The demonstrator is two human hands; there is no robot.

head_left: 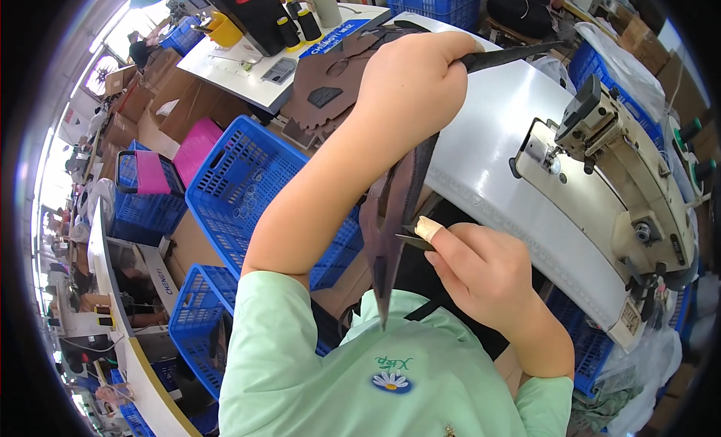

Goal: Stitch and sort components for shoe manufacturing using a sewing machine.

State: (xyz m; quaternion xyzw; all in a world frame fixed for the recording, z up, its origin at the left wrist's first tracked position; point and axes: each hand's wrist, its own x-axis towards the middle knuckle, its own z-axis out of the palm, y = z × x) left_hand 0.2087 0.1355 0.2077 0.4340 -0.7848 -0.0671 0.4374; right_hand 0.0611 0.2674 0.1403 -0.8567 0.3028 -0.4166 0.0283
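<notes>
My left hand (420,80) is closed in a fist above the white work table. It grips a brown and black piece of sheet material (390,219), which looks like a shoe-upper part. One narrow black end sticks out to the right of the fist, while the longer brown part hangs toward my chest. Lower right, my right hand (488,275) pinches a small thin dark metal blade (414,241) close beside the hanging part. Beige tape wraps a fingertip of that hand. Whether the blade touches the material I cannot tell.
A sewing machine (631,166) stands on the white table (488,148) at right. Flat brown cut pieces (327,84) lie beyond my left forearm. Blue crates (233,181) stand at left. Black thread cones (309,25) and a yellow cup (224,30) sit on the far table.
</notes>
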